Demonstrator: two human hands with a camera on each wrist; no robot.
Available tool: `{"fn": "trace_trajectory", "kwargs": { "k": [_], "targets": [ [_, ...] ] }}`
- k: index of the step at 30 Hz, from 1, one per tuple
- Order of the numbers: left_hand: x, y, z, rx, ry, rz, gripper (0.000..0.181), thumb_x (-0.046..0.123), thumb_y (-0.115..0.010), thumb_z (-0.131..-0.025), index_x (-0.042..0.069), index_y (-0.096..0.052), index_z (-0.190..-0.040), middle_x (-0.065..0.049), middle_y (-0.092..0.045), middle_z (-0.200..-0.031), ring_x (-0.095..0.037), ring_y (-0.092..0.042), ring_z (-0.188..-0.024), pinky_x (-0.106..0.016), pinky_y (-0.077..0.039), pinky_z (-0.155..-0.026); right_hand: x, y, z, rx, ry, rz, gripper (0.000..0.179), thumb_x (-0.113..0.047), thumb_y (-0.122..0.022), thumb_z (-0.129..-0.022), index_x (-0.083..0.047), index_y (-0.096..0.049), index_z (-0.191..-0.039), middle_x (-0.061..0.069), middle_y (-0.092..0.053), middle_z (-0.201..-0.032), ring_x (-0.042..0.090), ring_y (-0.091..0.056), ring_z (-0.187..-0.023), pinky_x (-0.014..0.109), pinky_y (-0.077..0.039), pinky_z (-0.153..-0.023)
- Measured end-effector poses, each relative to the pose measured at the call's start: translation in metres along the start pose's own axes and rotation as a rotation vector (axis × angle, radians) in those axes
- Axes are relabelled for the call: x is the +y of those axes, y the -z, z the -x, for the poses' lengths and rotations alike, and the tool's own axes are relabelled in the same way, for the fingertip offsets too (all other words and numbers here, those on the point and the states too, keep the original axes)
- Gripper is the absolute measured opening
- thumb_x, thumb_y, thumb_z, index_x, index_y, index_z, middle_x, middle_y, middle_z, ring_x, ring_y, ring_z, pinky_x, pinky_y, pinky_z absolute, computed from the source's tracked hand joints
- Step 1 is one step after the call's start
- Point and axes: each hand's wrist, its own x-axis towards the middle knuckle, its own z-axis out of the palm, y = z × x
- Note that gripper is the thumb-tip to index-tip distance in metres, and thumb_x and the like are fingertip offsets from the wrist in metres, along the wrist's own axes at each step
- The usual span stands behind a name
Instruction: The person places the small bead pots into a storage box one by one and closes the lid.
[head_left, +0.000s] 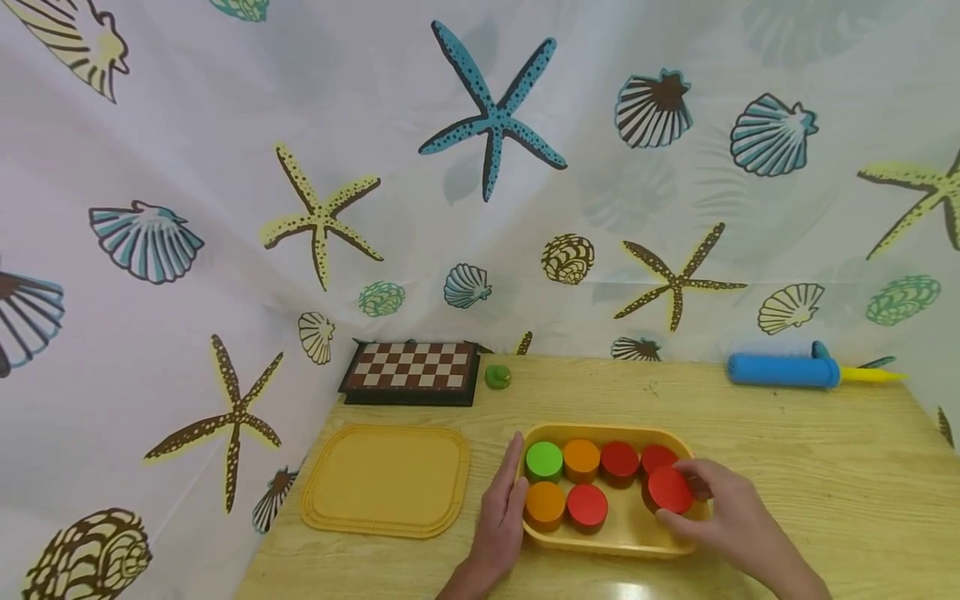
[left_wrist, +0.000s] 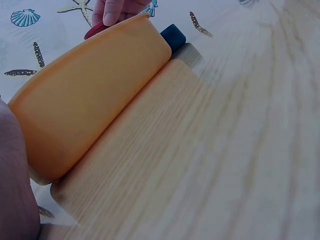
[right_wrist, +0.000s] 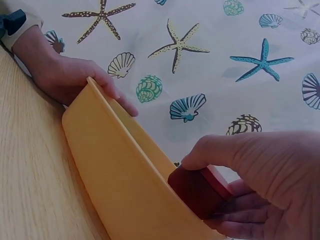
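Note:
A yellow-orange plastic container [head_left: 600,546] holds several round, flat-topped pieces. Inside it, a green piece [head_left: 544,460] is at the back left, with orange [head_left: 582,458] and red pieces [head_left: 619,460] beside it. An orange piece [head_left: 545,504] and a red one [head_left: 587,506] form the front row. My right hand [head_left: 738,512] pinches another red piece [right_wrist: 200,192] between thumb and fingers at the container's right end, where it overlaps a red piece behind. My left hand [head_left: 498,512] rests along the container's left end, fingers extended against its wall.
A matching yellow lid [head_left: 386,481] lies on the wooden table to the left. Behind it stand a checkered board box [head_left: 411,371] and a small green object [head_left: 497,377]. A blue pump [head_left: 783,370] with a yellow nozzle lies at the back right, before the shell-patterned curtain [head_left: 495,208].

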Motion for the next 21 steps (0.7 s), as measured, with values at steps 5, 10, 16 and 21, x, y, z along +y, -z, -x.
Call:
{"fn": "trace_trajectory", "kwargs": {
  "k": [5,10,16,21],
  "targets": [
    [0.0,0.0,0.0,-0.005,0.005,0.0,0.053,0.009,-0.035,-0.115,0.004,-0.022,-0.166,-0.018,-0.025,-0.171,-0.022,-0.021,-0.158,-0.018,-0.014,-0.125,-0.007,-0.006,-0.004,-0.12,-0.014,-0.011,0.061,-0.041,-0.09,-0.081,-0.002,-0.068,-0.122,0.001,-0.071,-0.108,0.014,-0.063,-0.093,0.028,-0.059,-0.078],
    [-0.002,-0.001,0.0,-0.002,-0.015,0.006,0.053,0.008,-0.035,-0.114,0.003,-0.022,-0.166,-0.02,-0.025,-0.17,-0.023,-0.022,-0.158,-0.018,-0.015,-0.125,-0.013,-0.014,-0.01,-0.219,-0.028,0.019,0.052,-0.037,-0.091,-0.081,-0.004,-0.068,-0.114,-0.003,-0.067,-0.094,0.014,-0.058,-0.081,0.024,-0.053,-0.067],
    [-0.002,-0.001,0.0,0.002,-0.02,0.006,0.054,0.007,-0.036,-0.114,0.004,-0.023,-0.166,-0.02,-0.025,-0.17,-0.023,-0.022,-0.158,-0.018,-0.015,-0.125,-0.018,-0.022,-0.016,-0.239,0.0,0.074,0.043,-0.031,-0.091,-0.079,-0.005,-0.068,-0.105,-0.004,-0.062,-0.084,0.014,-0.053,-0.074,0.024,-0.048,-0.061],
    [-0.003,-0.001,0.001,0.002,-0.018,0.005,0.054,0.007,-0.036,-0.114,0.004,-0.023,-0.166,-0.02,-0.025,-0.17,-0.023,-0.022,-0.158,-0.018,-0.015,-0.125,-0.018,-0.031,-0.022,-0.247,-0.029,0.085,0.046,-0.029,-0.094,-0.077,-0.005,-0.069,-0.107,-0.004,-0.065,-0.088,0.014,-0.056,-0.077,0.025,-0.052,-0.064]
  ]
}}
